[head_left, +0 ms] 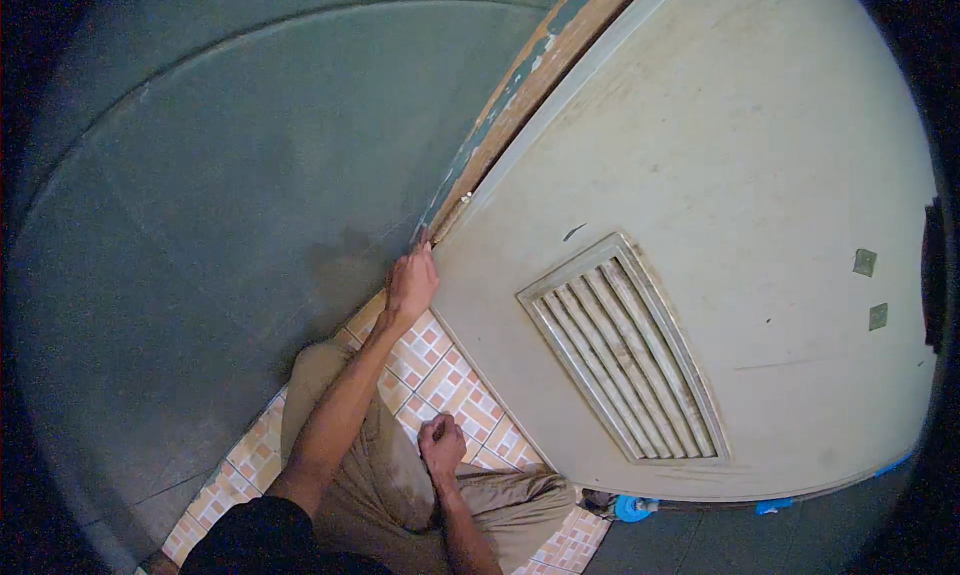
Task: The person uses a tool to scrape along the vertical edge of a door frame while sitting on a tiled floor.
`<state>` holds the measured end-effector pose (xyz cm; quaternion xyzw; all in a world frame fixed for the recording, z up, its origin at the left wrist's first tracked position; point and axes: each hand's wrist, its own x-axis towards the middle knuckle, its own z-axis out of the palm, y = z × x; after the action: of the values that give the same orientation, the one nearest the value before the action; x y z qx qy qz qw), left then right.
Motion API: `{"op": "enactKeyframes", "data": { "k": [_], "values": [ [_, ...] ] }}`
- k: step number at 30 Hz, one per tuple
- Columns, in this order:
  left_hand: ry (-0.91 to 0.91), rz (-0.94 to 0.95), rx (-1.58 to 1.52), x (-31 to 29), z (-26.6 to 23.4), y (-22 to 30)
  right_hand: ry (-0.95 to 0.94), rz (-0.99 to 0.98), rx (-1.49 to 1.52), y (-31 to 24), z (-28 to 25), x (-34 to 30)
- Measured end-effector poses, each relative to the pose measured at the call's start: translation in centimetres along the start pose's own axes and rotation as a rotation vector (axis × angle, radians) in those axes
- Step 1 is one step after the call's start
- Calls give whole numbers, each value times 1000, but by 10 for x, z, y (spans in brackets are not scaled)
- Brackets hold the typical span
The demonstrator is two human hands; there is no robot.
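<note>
Raised to the lower end of a worn wooden door frame (520, 105), my left hand (412, 283) has its fingers pinched together against the wood. Whatever they grip there is too small to make out. Right beside these fingers runs the hinge-side edge of a pale, stained door (760, 175). Lower down, above my lap, my right hand (442, 445) is curled closed near my folded legs. What it may hold is hidden by the fingers.
A slatted vent (630, 355) is set in the door's lower part. Dark green wall (230, 175) fills the left. Patterned orange and white floor tiles (470, 395) lie beneath my legs. A blue round thing (633, 508) sits by the door's bottom edge.
</note>
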<state>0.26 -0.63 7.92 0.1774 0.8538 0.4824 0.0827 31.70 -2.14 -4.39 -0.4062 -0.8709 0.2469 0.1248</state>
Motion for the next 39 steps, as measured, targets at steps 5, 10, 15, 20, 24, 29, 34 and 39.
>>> {"op": "enactKeyframes", "data": {
  "k": [5,10,15,20,24,29,34,39],
  "values": [
    [-4,-50,68,11,22,-36,-13,-11,26,1,6,1],
    [-113,-173,-161,9,29,-31,25,-7,-21,11,8,0],
    [84,5,-81,6,14,-13,41,-16,-9,5,3,1],
    [64,50,-47,2,7,-9,21,-10,9,0,0,0],
    [-14,-92,59,23,39,-64,-29,6,7,-10,2,1],
    [102,-208,-96,20,43,-53,-22,25,-15,-1,5,1],
    [54,-31,-26,7,32,-17,-73,86,608,40,5,3],
    [108,-175,-90,5,24,-20,304,105,439,-4,-112,-21]
  ]
}}
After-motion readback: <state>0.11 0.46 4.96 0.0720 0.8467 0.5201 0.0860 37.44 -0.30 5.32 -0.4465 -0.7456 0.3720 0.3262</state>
